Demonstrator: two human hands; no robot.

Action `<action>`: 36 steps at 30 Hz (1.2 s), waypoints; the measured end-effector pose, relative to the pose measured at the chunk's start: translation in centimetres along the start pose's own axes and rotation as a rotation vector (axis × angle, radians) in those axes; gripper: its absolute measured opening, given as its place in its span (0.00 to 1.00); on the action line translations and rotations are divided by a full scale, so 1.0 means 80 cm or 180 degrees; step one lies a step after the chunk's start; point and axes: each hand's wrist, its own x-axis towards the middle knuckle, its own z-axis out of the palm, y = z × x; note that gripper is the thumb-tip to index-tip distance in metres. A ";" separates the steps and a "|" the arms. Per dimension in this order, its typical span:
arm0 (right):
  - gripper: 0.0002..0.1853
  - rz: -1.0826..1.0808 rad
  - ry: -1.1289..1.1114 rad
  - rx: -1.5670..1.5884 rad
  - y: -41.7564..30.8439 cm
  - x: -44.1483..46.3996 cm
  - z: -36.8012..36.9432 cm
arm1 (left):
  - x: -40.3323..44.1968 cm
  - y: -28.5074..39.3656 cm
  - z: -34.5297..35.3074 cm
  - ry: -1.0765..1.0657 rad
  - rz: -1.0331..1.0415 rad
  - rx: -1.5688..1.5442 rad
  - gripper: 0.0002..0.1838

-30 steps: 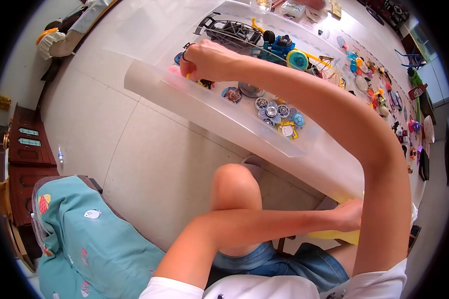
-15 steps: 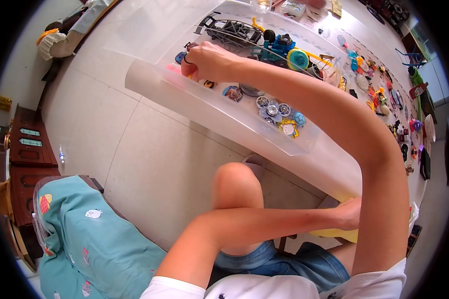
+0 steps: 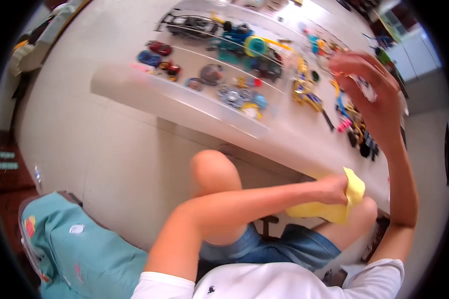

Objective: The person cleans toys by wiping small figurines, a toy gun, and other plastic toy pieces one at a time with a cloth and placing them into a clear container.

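My left hand [image 3: 332, 190] is closed around a yellow cloth [image 3: 354, 192], which hangs over my lap. My right hand [image 3: 374, 89] is raised above the right part of the table, blurred, its fingers loosely bent and apart. A pale patch shows in the gap between them; I make out no held object. Left of it stands a clear plastic box [image 3: 204, 107] with toys in rows. Inside are a black toy car frame [image 3: 189, 26], a turquoise toy vehicle [image 3: 234, 35], a dark red toy car [image 3: 159, 48], a blue toy car [image 3: 148, 58] and a fidget spinner [image 3: 232, 95].
Many small toys lie spread over the right side of the white table [image 3: 304, 139], among them a yellow and blue toy piece [image 3: 304, 87]. A teal fabric with fish prints [image 3: 85, 249] covers something at lower left. Wooden furniture [image 3: 5, 174] stands by the left edge.
My right hand has left the box's front left corner and swung right, uncovering small toys there. My left hand has lifted the yellow cloth slightly. The view has shifted right.
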 end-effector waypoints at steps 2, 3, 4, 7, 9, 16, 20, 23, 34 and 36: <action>0.08 0.0518 0.0386 -0.0720 -0.004 -0.081 -0.059 | -0.008 0.015 0.001 -0.0171 -0.0121 -0.0011 0.17; 0.06 0.0774 0.0632 -0.0976 -0.005 -0.125 -0.083 | -0.010 0.020 0.002 -0.0233 -0.0119 -0.0001 0.18; 0.07 0.1442 0.0780 -0.1312 -0.006 -0.181 -0.110 | -0.011 0.017 0.006 -0.0252 0.0044 -0.0093 0.18; 0.09 0.2980 0.0864 -0.2414 -0.062 -0.389 -0.190 | -0.014 0.028 0.015 -0.0380 0.0084 -0.0347 0.20; 0.15 0.3972 0.0924 -0.2864 -0.146 -0.575 -0.231 | -0.013 0.038 0.011 -0.0425 -0.0111 -0.0730 0.18; 0.30 0.9171 -0.1464 -0.4702 -0.708 -0.856 -0.139 | -0.016 0.035 0.022 -0.0335 -0.0380 -0.1195 0.19; 0.30 0.8874 -0.1138 -0.4131 -0.704 -0.919 -0.145 | -0.017 0.044 0.019 -0.0139 -0.0597 -0.0965 0.20; 0.30 0.8521 -0.0999 -0.3919 -0.649 -0.947 -0.178 | -0.009 0.030 0.007 -0.0437 -0.0678 -0.1121 0.25; 0.30 0.8342 -0.1017 -0.3632 -0.617 -0.990 -0.221 | -0.050 0.077 0.092 -0.1372 0.1003 0.0348 0.24; 0.31 0.8369 -0.1108 -0.3544 -0.630 -0.988 -0.209 | -0.060 0.080 0.099 -0.1135 0.1145 0.0338 0.25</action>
